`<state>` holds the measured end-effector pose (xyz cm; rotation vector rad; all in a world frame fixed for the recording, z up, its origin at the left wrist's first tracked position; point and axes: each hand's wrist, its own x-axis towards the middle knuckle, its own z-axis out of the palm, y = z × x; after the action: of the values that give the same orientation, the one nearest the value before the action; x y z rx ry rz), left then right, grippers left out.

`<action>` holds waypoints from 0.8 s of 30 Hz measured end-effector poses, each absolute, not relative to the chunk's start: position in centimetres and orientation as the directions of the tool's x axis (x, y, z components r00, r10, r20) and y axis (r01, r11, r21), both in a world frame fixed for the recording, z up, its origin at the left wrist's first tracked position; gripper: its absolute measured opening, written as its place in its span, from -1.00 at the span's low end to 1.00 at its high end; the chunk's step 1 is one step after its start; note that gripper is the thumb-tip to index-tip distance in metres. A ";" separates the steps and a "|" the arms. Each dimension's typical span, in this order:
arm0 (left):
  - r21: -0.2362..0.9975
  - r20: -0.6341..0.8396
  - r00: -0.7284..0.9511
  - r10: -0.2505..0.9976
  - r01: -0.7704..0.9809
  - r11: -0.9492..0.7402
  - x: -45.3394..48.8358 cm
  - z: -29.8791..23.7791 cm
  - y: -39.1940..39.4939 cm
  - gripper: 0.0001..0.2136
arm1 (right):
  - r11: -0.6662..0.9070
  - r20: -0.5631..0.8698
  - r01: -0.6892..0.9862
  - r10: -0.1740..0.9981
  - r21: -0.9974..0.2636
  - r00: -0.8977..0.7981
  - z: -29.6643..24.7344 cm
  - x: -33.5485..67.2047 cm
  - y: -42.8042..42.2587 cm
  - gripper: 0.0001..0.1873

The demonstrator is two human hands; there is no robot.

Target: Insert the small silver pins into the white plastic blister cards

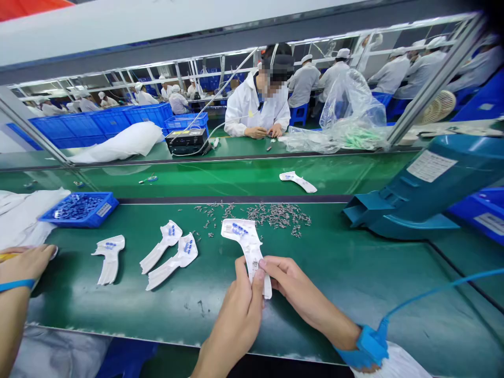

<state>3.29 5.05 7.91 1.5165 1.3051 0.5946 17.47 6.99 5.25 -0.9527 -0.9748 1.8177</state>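
Note:
My left hand (240,310) is wrapped around the lower grip of a white, gun-shaped plastic shell half (244,237), with the thumb on its inner face. Blue parts (239,229) sit inside the shell's wide upper end. My right hand (289,286) closes on the grip's right edge, its fingertips beside a small metal piece (255,264) in the grip. Whether those fingertips also pinch something small is hidden. Beyond the shell, many small metal parts (275,215) lie scattered. Several similar white shells (109,260) rest to the left, also with blue parts in them.
At left stands a blue bin (81,210) of blue parts; nearby is another person's hand (25,265). A teal blower-like machine (429,184) occupies the right. One white shell (298,181) lies on the green strip ahead. A co-worker (258,107) sits opposite. A blue cord (441,289) runs from my right wristband.

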 end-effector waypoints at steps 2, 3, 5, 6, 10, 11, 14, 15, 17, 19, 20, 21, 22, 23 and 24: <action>0.898 -0.234 0.300 0.925 0.432 0.087 3.2 8.0 4.9 -0.59 | -0.325 -0.213 -0.291 0.909 -0.900 -0.357 5.6 17.4 6.9 -0.61; 0.898 -0.236 0.309 0.921 0.431 0.085 3.2 8.0 4.8 -0.58 | -0.318 -0.209 -0.290 0.913 -0.903 -0.350 5.8 17.4 6.8 -0.60; 0.905 -0.238 0.331 0.913 0.418 0.084 2.9 7.9 4.9 -0.58 | -0.309 -0.204 -0.295 0.919 -0.904 -0.338 6.1 17.4 6.7 -0.58; 0.909 -0.236 0.341 0.910 0.408 0.083 2.8 7.8 4.9 -0.58 | -0.303 -0.201 -0.291 0.922 -0.908 -0.332 6.1 17.4 6.7 -0.58; 0.919 -0.239 0.349 0.906 0.383 0.096 2.2 7.0 5.2 -0.58 | -0.256 -0.186 -0.186 0.926 -0.949 -0.328 5.5 17.3 6.8 -0.60; 0.920 -0.242 0.345 0.907 0.380 0.101 2.1 6.7 5.2 -0.57 | -0.246 -0.187 -0.151 0.927 -0.957 -0.326 5.3 17.2 6.9 -0.60; 0.925 -0.246 0.329 0.912 0.360 0.120 1.9 6.2 5.5 -0.54 | -0.239 -0.189 -0.118 0.924 -0.964 -0.332 5.0 17.0 7.1 -0.63; 0.928 -0.241 0.326 0.914 0.352 0.119 1.8 6.2 5.7 -0.53 | -0.248 -0.189 -0.133 0.917 -0.960 -0.351 5.0 16.9 7.3 -0.64; 0.932 -0.218 0.341 0.914 0.351 0.091 1.3 6.3 6.3 -0.52 | -0.290 -0.203 -0.180 0.899 -0.940 -0.388 5.3 16.8 7.9 -0.65; 0.917 -0.150 0.348 0.925 0.400 -0.002 -0.1 6.3 7.2 -0.52 | -0.336 -0.246 -0.211 0.899 -0.918 -0.361 5.5 17.0 9.6 -0.64; 0.888 -0.090 0.324 0.942 0.453 -0.071 -1.2 6.1 7.7 -0.53 | -0.340 -0.265 -0.204 0.909 -0.918 -0.322 5.5 17.2 10.9 -0.63; 0.838 -0.011 0.279 0.960 0.527 -0.144 -2.6 5.8 8.2 -0.54 | -0.322 -0.275 -0.157 0.925 -0.934 -0.263 5.4 17.7 12.6 -0.61; 0.759 0.096 0.206 0.974 0.617 -0.205 -4.3 5.3 8.8 -0.55 | -0.289 -0.267 -0.084 0.941 -0.954 -0.208 5.2 18.2 14.6 -0.60; 0.664 0.206 0.133 0.970 0.708 -0.238 -6.1 4.6 9.2 -0.57 | -0.230 -0.233 0.035 0.961 -0.973 -0.148 5.1 18.9 16.8 -0.58; 0.564 0.313 0.073 0.947 0.788 -0.247 -8.0 3.8 9.6 -0.59 | -0.164 -0.184 0.205 0.979 -0.965 -0.083 4.9 19.6 19.2 -0.55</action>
<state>-8.00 9.59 3.76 2.1042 1.7524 0.9330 19.59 19.23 4.94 -1.4400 -1.3458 1.3168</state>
